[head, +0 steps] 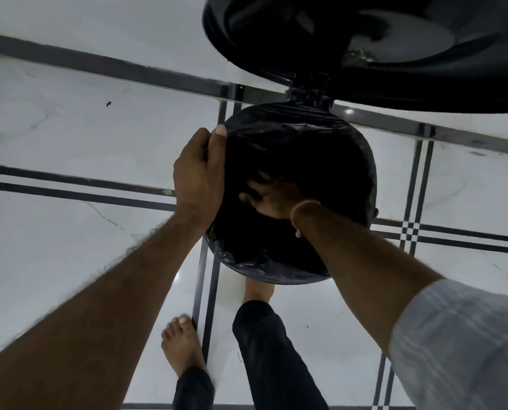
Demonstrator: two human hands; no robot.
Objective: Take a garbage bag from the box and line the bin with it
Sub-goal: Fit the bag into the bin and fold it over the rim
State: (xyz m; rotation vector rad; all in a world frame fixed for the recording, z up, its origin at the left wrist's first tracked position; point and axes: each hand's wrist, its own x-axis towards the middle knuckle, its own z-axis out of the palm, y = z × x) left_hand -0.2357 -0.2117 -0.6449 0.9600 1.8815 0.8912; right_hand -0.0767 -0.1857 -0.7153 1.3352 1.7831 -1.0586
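I look straight down at a round black bin (368,184) on the floor. A black garbage bag (303,122) is folded over its rim all the way round. My left hand (199,170) grips the bag and rim at the bin's left edge, thumb on top. My right hand (273,196) reaches down inside the bag, fingers spread against the dark plastic. The bin's black lid (394,48) stands up on its hinge at the far side. The bag box is not in view.
White marble floor tiles (69,128) with black inlay strips lie around the bin. My bare left foot (181,344) stands near the bin. My right foot (258,294) is partly under the bin's near edge, below a dark trouser leg.
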